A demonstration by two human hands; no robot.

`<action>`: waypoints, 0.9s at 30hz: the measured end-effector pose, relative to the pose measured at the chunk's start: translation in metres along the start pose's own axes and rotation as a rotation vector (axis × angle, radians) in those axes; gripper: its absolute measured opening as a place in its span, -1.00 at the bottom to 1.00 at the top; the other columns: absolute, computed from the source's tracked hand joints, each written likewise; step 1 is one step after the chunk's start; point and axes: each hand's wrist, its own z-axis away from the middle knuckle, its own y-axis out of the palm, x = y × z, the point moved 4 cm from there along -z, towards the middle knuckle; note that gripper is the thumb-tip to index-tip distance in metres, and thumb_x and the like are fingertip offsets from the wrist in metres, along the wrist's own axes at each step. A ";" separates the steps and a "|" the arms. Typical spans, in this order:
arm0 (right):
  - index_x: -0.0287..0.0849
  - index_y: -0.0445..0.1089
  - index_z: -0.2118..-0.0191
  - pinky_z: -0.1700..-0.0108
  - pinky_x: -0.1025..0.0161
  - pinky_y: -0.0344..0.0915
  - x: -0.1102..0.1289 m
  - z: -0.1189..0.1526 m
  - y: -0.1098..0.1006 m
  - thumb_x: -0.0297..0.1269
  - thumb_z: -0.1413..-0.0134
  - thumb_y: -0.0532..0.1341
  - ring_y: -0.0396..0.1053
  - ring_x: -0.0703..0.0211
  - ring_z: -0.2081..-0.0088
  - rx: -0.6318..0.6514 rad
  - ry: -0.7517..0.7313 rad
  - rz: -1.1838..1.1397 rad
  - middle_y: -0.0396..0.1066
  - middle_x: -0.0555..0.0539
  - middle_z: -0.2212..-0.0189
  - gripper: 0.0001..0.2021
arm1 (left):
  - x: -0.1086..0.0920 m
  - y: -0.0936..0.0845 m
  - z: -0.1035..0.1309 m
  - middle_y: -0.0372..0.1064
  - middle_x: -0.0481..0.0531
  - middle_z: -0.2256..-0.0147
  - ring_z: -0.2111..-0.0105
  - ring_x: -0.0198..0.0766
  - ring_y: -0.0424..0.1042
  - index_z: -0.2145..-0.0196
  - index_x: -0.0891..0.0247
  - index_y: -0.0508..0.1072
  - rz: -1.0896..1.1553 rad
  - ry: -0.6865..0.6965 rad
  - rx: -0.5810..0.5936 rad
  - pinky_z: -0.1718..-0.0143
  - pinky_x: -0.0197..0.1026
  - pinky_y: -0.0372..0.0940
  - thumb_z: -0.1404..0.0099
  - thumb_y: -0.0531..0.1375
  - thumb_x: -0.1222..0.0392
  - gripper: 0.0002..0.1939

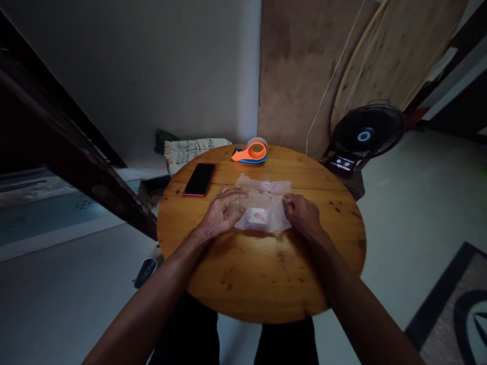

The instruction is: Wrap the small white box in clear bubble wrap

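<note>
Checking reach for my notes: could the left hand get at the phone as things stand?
Probably yes: nothing shows between the phone and the left hand, though that hand touches the plastic wrap.

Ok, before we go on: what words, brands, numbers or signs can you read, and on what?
No text reads clearly.
Pale sack beyond the table: dark and reddish print, too blurred.
Small white box at the clear wrap: reddish mark, too small.
Fan panel: white marks, too small.
</note>
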 end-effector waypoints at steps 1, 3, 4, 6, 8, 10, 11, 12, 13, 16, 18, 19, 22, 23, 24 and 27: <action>-0.13 0.44 0.04 0.12 0.20 0.20 -0.001 0.000 0.001 -0.30 -0.24 -0.01 0.43 0.04 0.12 0.004 0.001 -0.001 0.50 -0.17 0.14 -0.67 | -0.003 0.000 0.001 0.41 0.14 0.04 -0.05 -0.09 0.32 0.06 0.27 0.46 0.015 0.005 0.053 -0.13 -0.02 0.18 -0.17 0.16 0.25 -0.65; -0.13 0.46 0.07 0.13 0.21 0.19 -0.002 -0.001 0.002 -0.29 -0.23 -0.01 0.43 0.05 0.12 0.009 0.004 -0.016 0.50 -0.16 0.15 -0.68 | -0.004 0.002 0.003 0.39 0.13 0.01 -0.04 -0.08 0.34 0.01 0.25 0.42 0.016 -0.021 0.151 -0.10 -0.01 0.21 -0.15 0.17 0.27 -0.59; -0.13 0.46 0.08 0.12 0.22 0.19 -0.002 -0.001 0.002 -0.29 -0.23 -0.01 0.42 0.06 0.11 0.008 0.006 -0.029 0.50 -0.15 0.15 -0.68 | -0.003 0.004 0.004 0.39 0.12 0.01 -0.02 -0.09 0.35 -0.01 0.24 0.41 0.004 -0.041 0.195 -0.08 -0.01 0.23 -0.13 0.17 0.28 -0.55; -0.14 0.46 0.10 0.11 0.23 0.19 -0.004 -0.001 0.003 -0.29 -0.23 0.00 0.41 0.07 0.10 0.004 0.019 -0.053 0.50 -0.15 0.16 -0.69 | 0.003 0.008 0.006 0.41 0.11 0.04 0.03 -0.10 0.38 -0.05 0.25 0.37 -0.036 -0.077 0.248 -0.03 -0.02 0.26 -0.10 0.18 0.29 -0.49; -0.14 0.47 0.12 0.11 0.24 0.19 -0.005 -0.001 0.004 -0.28 -0.23 0.00 0.41 0.07 0.11 -0.002 0.031 -0.066 0.50 -0.14 0.18 -0.70 | 0.007 0.010 0.006 0.41 0.11 0.08 0.08 -0.13 0.39 -0.06 0.26 0.36 -0.082 -0.099 0.255 0.02 -0.05 0.29 -0.06 0.18 0.32 -0.46; -0.13 0.47 0.14 0.14 0.25 0.19 -0.006 -0.001 0.004 -0.27 -0.23 0.00 0.41 0.08 0.15 -0.001 0.034 -0.078 0.51 -0.13 0.20 -0.70 | 0.005 0.009 0.004 0.43 0.08 0.16 0.15 -0.17 0.40 0.03 0.27 0.42 -0.123 -0.086 0.241 0.07 -0.08 0.29 -0.05 0.15 0.36 -0.53; -0.13 0.48 0.15 0.15 0.25 0.19 -0.006 -0.001 0.005 -0.27 -0.22 0.00 0.41 0.09 0.16 -0.004 0.036 -0.088 0.51 -0.13 0.21 -0.70 | 0.001 0.007 0.004 0.44 0.06 0.22 0.19 -0.19 0.39 0.11 0.27 0.45 -0.148 -0.068 0.238 0.08 -0.09 0.29 -0.05 0.14 0.37 -0.60; -0.12 0.48 0.14 0.16 0.26 0.19 -0.007 -0.001 0.005 -0.27 -0.22 0.00 0.41 0.09 0.16 -0.008 0.038 -0.101 0.51 -0.12 0.21 -0.70 | -0.005 0.006 0.003 0.43 0.03 0.28 0.23 -0.21 0.38 0.20 0.27 0.47 -0.182 -0.043 0.240 0.09 -0.10 0.28 -0.06 0.12 0.38 -0.68; -0.12 0.48 0.13 0.16 0.26 0.19 -0.007 -0.001 0.006 -0.27 -0.22 0.00 0.41 0.09 0.15 -0.014 0.041 -0.116 0.51 -0.12 0.20 -0.70 | -0.014 0.004 0.004 0.42 0.02 0.34 0.26 -0.22 0.37 0.29 0.26 0.47 -0.224 -0.011 0.249 0.10 -0.10 0.26 -0.07 0.11 0.39 -0.76; -0.11 0.47 0.11 0.14 0.26 0.18 -0.009 -0.002 0.007 -0.28 -0.21 0.01 0.40 0.09 0.13 -0.037 0.053 -0.141 0.51 -0.11 0.17 -0.70 | -0.048 0.005 0.012 0.39 0.03 0.36 0.23 -0.19 0.34 0.41 0.25 0.45 -0.404 0.120 0.350 0.03 -0.03 0.20 -0.14 0.08 0.38 -0.84; -0.11 0.47 0.11 0.14 0.26 0.17 -0.008 -0.002 0.006 -0.29 -0.19 0.02 0.40 0.09 0.14 -0.036 0.055 -0.137 0.50 -0.11 0.17 -0.70 | -0.070 0.010 0.024 0.41 0.08 0.25 0.11 -0.13 0.31 0.34 0.25 0.46 -0.508 0.184 0.427 -0.10 0.06 0.09 -0.18 0.08 0.36 -0.83; -0.12 0.47 0.12 0.16 0.26 0.17 -0.008 -0.002 0.005 -0.30 -0.18 0.03 0.40 0.10 0.15 -0.028 0.053 -0.131 0.50 -0.11 0.17 -0.71 | -0.081 0.014 0.031 0.41 0.09 0.19 0.06 -0.10 0.29 0.27 0.25 0.46 -0.527 0.221 0.463 -0.16 0.09 0.03 -0.17 0.09 0.35 -0.80; -0.12 0.48 0.20 0.23 0.27 0.13 -0.006 -0.001 0.002 -0.33 -0.15 0.02 0.39 0.11 0.21 0.002 0.044 -0.115 0.50 -0.11 0.23 -0.72 | -0.099 0.028 0.051 0.39 0.15 0.09 -0.07 -0.02 0.23 0.17 0.30 0.45 -0.520 0.226 0.604 -0.23 0.08 -0.05 -0.09 0.14 0.29 -0.70; -0.12 0.48 0.22 0.24 0.27 0.12 -0.005 -0.001 0.001 -0.35 -0.14 0.02 0.38 0.12 0.22 0.003 0.039 -0.115 0.49 -0.10 0.25 -0.73 | -0.101 0.032 0.056 0.41 0.14 0.15 -0.02 -0.03 0.27 0.26 0.30 0.47 -0.506 0.214 0.668 -0.21 0.06 -0.01 -0.07 0.15 0.28 -0.77; -0.12 0.48 0.24 0.24 0.28 0.11 -0.005 -0.001 -0.001 -0.36 -0.13 0.02 0.38 0.12 0.22 -0.003 0.035 -0.117 0.49 -0.10 0.26 -0.73 | -0.102 0.035 0.060 0.42 0.12 0.23 0.05 -0.05 0.32 0.36 0.29 0.46 -0.491 0.194 0.729 -0.17 0.04 0.04 -0.06 0.15 0.28 -0.85; -0.12 0.47 0.22 0.23 0.28 0.10 -0.005 0.000 -0.002 -0.36 -0.14 0.01 0.37 0.12 0.21 -0.015 0.037 -0.124 0.49 -0.10 0.25 -0.72 | -0.102 0.037 0.060 0.42 0.07 0.34 0.20 -0.13 0.37 0.50 0.28 0.40 -0.443 0.134 0.832 -0.04 -0.01 0.16 -0.07 0.12 0.30 -0.94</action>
